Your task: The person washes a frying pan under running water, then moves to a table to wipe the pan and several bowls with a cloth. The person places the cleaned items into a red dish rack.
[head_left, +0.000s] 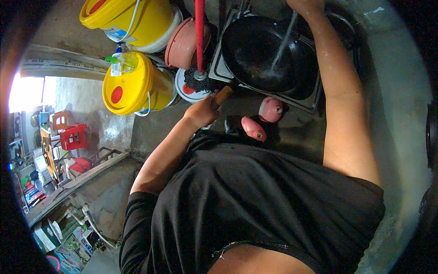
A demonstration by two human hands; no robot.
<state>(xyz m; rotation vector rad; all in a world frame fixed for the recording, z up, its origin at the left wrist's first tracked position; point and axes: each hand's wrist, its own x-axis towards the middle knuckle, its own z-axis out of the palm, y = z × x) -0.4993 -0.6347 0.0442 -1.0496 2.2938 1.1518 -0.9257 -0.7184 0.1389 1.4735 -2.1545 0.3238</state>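
A black wok point(260, 55) sits on a metal gas stove point(301, 100). Its short wooden handle point(223, 95) is gripped by my left hand point(202, 112), fingers wrapped round it. A pale streak that looks like running water point(284, 43) falls into the wok, with a splash on its inner side. Stretched out past the stove's right side, my right arm ends in my right hand point(306, 6) at the top edge, close to where the streak starts. That hand's fingers are cut off by the frame, so what they touch is hidden.
Left of the stove stand a red pole point(199, 36) with a black shaggy mop head, a pink basin point(180, 48), two yellow buckets point(157, 89) and a pump bottle point(124, 64). Pink slippers point(253, 129) show below the stove. A grey wall point(392, 68) rises at right.
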